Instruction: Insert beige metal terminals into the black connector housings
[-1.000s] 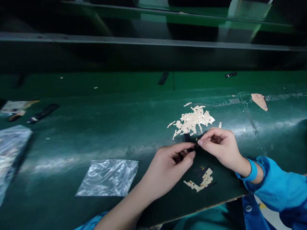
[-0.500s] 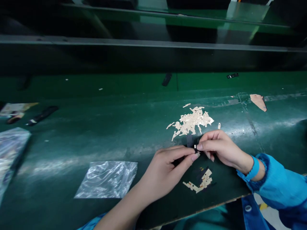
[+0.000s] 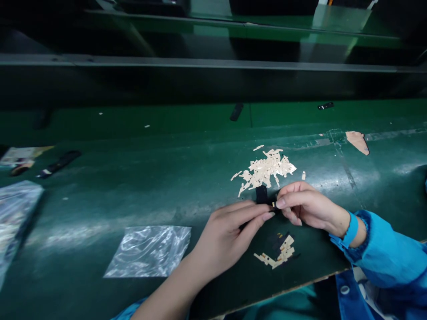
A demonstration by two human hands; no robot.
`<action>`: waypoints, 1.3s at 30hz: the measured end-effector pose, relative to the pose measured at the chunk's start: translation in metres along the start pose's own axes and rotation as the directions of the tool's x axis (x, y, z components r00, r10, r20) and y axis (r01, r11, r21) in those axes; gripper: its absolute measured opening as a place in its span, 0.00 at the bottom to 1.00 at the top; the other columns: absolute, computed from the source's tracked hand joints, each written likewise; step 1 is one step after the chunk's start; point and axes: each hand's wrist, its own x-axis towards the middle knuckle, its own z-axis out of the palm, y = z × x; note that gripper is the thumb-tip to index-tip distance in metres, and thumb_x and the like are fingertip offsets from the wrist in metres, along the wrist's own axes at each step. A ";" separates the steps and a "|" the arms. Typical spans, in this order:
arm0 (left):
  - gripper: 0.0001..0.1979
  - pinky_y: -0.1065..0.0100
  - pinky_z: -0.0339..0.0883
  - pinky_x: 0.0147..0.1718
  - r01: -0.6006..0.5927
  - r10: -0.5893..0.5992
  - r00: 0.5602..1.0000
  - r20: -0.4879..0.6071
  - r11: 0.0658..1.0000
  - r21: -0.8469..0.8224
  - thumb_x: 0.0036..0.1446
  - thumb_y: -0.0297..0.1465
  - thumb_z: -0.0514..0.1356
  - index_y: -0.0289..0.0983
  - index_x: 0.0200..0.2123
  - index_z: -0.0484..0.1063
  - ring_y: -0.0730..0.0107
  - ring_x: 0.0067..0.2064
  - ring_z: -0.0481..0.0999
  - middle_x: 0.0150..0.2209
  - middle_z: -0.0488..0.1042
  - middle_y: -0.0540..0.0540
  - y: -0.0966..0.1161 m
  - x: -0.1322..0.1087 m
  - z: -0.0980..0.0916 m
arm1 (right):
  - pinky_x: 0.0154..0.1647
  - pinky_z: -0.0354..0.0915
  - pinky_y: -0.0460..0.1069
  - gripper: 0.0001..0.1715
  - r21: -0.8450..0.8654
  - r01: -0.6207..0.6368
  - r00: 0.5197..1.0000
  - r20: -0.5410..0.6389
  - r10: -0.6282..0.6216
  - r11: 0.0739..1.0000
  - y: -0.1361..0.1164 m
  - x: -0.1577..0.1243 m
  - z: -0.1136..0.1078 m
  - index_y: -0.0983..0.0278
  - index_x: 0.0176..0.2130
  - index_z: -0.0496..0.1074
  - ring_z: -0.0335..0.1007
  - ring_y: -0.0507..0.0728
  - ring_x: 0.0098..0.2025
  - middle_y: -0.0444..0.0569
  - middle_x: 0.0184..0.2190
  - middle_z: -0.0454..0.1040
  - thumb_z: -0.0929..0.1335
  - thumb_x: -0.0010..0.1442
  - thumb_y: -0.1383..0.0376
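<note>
My left hand (image 3: pixel 235 226) and my right hand (image 3: pixel 307 204) meet at a small dark part (image 3: pixel 274 206) that has a pale, shiny end. Thumb and fingers of the left hand pinch it from the left, while the right thumb and forefinger grip its other side. Much of the part is hidden by the fingertips. Just beyond the left fingers lies a black flat piece (image 3: pixel 262 194). Behind it spreads a heap of thin cream-coloured flat pieces (image 3: pixel 268 168). Closer to me, below the hands, rests a small cluster of cream and black pieces (image 3: pixel 286 251).
A clear plastic bag (image 3: pixel 150 251) lies flat left of my left arm. Another filled bag (image 3: pixel 16 218) is at the far left, near a dark elongated object (image 3: pixel 59 163). Black pieces (image 3: pixel 236 112) and a tan scrap (image 3: pixel 358 142) lie farther back on the green table (image 3: pixel 116 191).
Both hands stay together at the dark part, with only slight finger movement. The black flat piece beyond the left fingers looks darker and tilted differently. The view has shifted slightly.
</note>
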 end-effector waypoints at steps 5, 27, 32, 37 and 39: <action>0.08 0.72 0.71 0.30 -0.011 0.011 1.000 0.001 0.998 0.055 0.67 0.25 0.62 0.40 0.42 0.82 0.72 0.30 0.80 0.32 0.82 0.50 0.000 -0.001 -0.001 | 0.12 0.53 0.40 0.11 -0.027 -0.020 1.000 0.010 0.020 0.999 0.001 -0.001 0.002 0.65 0.22 0.76 0.58 0.46 0.12 0.39 0.13 0.69 0.78 0.47 0.62; 0.07 0.69 0.74 0.35 0.284 -0.284 0.959 0.020 0.958 -0.036 0.64 0.33 0.66 0.43 0.43 0.84 0.66 0.35 0.84 0.37 0.87 0.50 0.006 0.004 -0.005 | 0.17 0.50 0.43 0.11 -0.064 0.275 0.959 -0.058 -0.279 0.959 0.004 0.000 -0.001 0.64 0.25 0.79 0.54 0.46 0.13 0.38 0.12 0.68 0.79 0.50 0.61; 0.08 0.71 0.70 0.28 0.352 -0.350 0.936 0.045 0.934 -0.059 0.63 0.35 0.66 0.43 0.45 0.82 0.68 0.30 0.80 0.31 0.83 0.51 0.006 0.002 -0.005 | 0.17 0.50 0.44 0.11 -0.131 0.301 0.940 -0.123 -0.317 0.944 0.007 0.002 -0.003 0.64 0.25 0.79 0.55 0.46 0.14 0.38 0.13 0.68 0.79 0.50 0.61; 0.33 0.71 0.67 0.26 0.461 -0.451 0.884 0.120 0.885 -0.071 0.66 0.36 0.62 0.42 0.71 0.60 0.69 0.28 0.75 0.25 0.74 0.56 0.004 0.001 -0.005 | 0.17 0.51 0.43 0.12 -0.221 0.288 0.934 -0.151 -0.325 0.932 0.007 0.003 -0.003 0.64 0.26 0.79 0.57 0.47 0.15 0.39 0.14 0.68 0.78 0.51 0.59; 0.32 0.69 0.70 0.30 0.472 -0.455 0.874 0.171 0.879 -0.070 0.67 0.36 0.60 0.42 0.72 0.58 0.69 0.29 0.76 0.28 0.75 0.55 0.004 0.001 -0.005 | 0.16 0.53 0.43 0.12 -0.257 0.278 0.927 -0.180 -0.329 0.925 0.006 0.003 -0.002 0.64 0.26 0.79 0.57 0.47 0.15 0.39 0.14 0.68 0.77 0.51 0.58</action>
